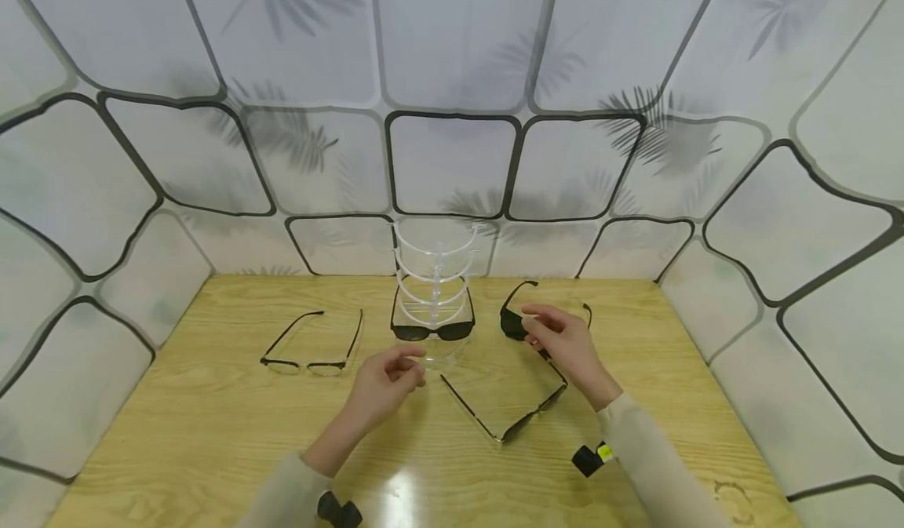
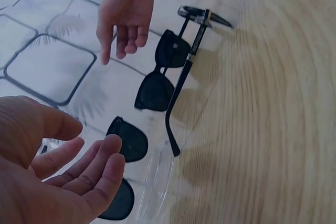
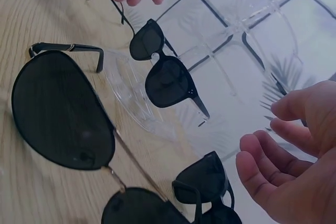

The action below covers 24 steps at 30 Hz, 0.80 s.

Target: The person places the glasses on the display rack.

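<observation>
A clear display stand (image 1: 435, 281) of several tiers stands at the back, with black sunglasses (image 1: 455, 330) on its lowest visible tier. My left hand (image 1: 384, 383) hovers just in front and left of it, fingers loosely curled around nothing. Over the black sunglasses (image 1: 512, 324) on the right is my right hand (image 1: 568, 349), partly covering them in the head view. The right wrist view shows that hand (image 3: 294, 156) empty, its fingers relaxed and apart from those sunglasses (image 3: 199, 179). Between the hands lie thin metal-framed sunglasses (image 1: 519, 428), temples unfolded.
Half-rim glasses with clear lenses (image 1: 304, 367) lie unfolded on the left of the wooden table (image 1: 212, 434). A patterned cloth backdrop (image 1: 452, 167) rises behind the table and along both sides. Black wrist cameras (image 1: 586, 460) sit by both sleeves.
</observation>
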Motion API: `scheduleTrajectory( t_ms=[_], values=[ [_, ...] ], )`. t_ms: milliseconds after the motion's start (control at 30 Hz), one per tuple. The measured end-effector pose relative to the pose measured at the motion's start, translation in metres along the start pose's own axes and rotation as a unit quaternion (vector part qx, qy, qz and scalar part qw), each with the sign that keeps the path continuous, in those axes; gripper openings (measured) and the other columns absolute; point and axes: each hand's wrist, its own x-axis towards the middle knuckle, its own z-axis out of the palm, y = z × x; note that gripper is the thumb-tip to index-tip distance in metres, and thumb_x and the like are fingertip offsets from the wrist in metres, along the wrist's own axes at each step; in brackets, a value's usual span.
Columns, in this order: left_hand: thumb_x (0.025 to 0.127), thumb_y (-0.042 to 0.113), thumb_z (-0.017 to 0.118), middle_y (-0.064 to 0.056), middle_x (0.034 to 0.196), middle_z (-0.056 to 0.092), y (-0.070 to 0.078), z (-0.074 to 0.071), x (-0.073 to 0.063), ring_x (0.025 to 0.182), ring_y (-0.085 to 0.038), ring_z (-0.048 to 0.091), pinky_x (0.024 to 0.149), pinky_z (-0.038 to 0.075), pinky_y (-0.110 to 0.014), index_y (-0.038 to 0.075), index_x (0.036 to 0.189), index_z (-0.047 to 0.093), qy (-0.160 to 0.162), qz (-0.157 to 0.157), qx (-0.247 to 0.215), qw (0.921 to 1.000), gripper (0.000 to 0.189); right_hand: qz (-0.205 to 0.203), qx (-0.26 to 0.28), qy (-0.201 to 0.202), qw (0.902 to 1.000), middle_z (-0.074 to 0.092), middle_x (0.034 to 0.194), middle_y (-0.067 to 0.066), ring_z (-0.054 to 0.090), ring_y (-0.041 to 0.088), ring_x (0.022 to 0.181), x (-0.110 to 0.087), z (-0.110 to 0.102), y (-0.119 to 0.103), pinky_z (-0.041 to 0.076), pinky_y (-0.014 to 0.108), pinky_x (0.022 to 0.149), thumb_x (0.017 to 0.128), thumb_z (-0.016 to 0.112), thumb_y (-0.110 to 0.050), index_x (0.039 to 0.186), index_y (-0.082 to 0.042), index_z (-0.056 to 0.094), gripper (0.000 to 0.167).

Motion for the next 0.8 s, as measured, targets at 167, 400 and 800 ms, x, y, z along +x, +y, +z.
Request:
scheduleTrajectory(
  t_ms=[167,400,800],
  values=[
    [0.098,0.001,0.068,-0.029,0.101,0.075,0.000,0.012,-0.006,0.084,-0.033,0.077,0.068,0.056,-0.019,-0.004,0.125,0.071,-0.031,0.008,0.001,0.9995,0.028,0.007,-0.006,0.013,0.9999,0.076,0.100,0.004,0.074,0.023,0.090,-0.009,-0.010,0.003,0.064,0.039,0.083,0.105,0.069,-0.024,0.137,-0.004,0.068,0.038],
    [0.096,-0.001,0.065,-0.030,0.099,0.075,0.002,0.029,-0.015,0.084,-0.043,0.076,0.068,0.055,-0.019,-0.007,0.126,0.070,-0.073,0.013,-0.010,0.9972,0.031,0.014,-0.022,0.020,0.9995,0.073,0.117,0.025,0.074,0.025,0.094,-0.020,-0.023,0.012,0.064,0.036,0.083,0.105,0.069,-0.028,0.134,-0.002,0.070,0.039],
    [0.098,0.001,0.068,-0.026,0.095,0.076,0.003,0.050,-0.029,0.079,-0.038,0.076,0.066,0.053,-0.018,-0.009,0.128,0.067,-0.115,0.000,-0.038,0.9926,0.032,0.038,-0.044,0.029,0.9979,0.076,0.109,0.021,0.074,0.022,0.089,-0.034,-0.035,0.024,0.064,0.034,0.082,0.105,0.069,-0.027,0.133,0.002,0.070,0.041]
  ],
)
